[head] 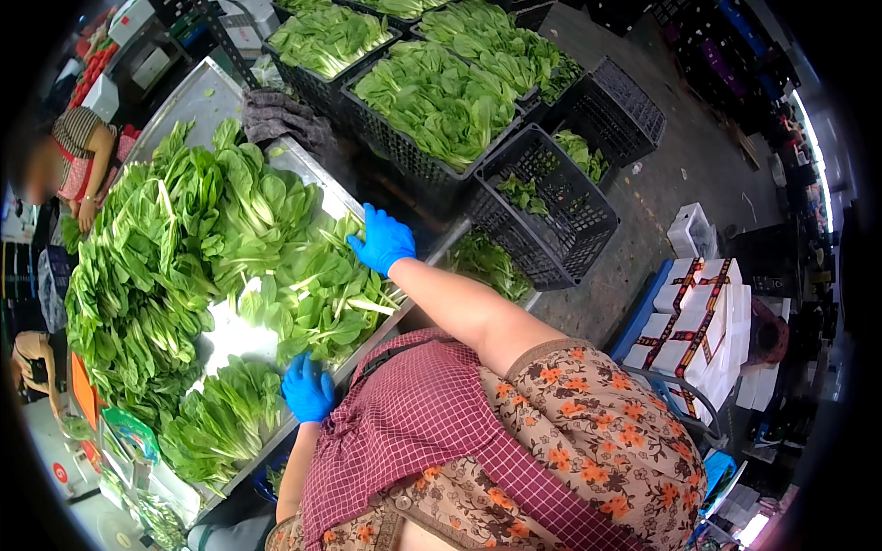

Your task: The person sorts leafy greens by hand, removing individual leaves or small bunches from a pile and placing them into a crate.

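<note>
My left hand (306, 389), in a blue glove, rests at the near edge of a metal table (227, 472). Its fingertips reach the rim of a small heap of leafy greens (327, 296) with pale stems, and no item shows in its grasp. Also gloved in blue, my right hand (383, 241) lies over the table's raised edge beside the same heap, thumb apart from the fingers. A larger pile of greens (151, 262) covers the far side of the table. Another bunch (224, 420) lies left of my left hand.
Black plastic crates (406, 141) full of greens stand beyond the table. A crate with a few leaves (544, 206) is nearer, right of my arm. A dark cloth (286, 120) hangs over the table corner. Across the table works another person (83, 151). White taped boxes (689, 317) are stacked behind.
</note>
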`<action>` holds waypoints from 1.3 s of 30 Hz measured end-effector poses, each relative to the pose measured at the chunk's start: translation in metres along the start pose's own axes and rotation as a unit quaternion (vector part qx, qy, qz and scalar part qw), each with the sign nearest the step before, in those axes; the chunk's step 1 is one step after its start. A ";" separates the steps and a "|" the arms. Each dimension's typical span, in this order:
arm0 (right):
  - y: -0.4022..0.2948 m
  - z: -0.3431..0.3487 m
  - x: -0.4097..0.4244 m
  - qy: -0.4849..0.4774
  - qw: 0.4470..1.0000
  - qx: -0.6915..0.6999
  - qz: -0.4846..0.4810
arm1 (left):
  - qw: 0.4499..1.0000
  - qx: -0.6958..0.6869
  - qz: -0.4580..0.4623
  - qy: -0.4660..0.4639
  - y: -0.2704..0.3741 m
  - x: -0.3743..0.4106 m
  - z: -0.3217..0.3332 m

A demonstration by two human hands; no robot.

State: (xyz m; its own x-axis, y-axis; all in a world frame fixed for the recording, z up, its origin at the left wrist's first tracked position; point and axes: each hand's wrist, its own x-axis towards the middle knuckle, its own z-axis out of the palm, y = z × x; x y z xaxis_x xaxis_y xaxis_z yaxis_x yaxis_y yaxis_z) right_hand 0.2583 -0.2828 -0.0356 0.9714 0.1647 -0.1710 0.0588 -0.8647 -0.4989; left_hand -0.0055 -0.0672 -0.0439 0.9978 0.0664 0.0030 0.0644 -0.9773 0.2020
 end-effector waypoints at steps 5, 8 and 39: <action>-0.002 0.000 0.000 0.001 1.000 -0.003 -0.003 | 1.000 -0.003 0.000 0.004 0.001 0.000 -0.002; 0.002 0.005 0.001 0.006 1.000 -0.006 -0.004 | 1.000 -0.007 -0.005 0.008 0.006 0.000 -0.004; -0.005 0.009 0.002 -0.001 0.996 -0.086 0.004 | 0.996 -0.088 -0.011 -0.014 -0.018 -0.006 0.008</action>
State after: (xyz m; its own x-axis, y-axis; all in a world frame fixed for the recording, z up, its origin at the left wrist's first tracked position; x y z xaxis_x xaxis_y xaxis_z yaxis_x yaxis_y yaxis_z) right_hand 0.2578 -0.2744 -0.0409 0.9715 0.1586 -0.1763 0.0901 -0.9345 -0.3443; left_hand -0.0124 -0.0516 -0.0556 0.9963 0.0799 -0.0305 0.0855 -0.9253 0.3695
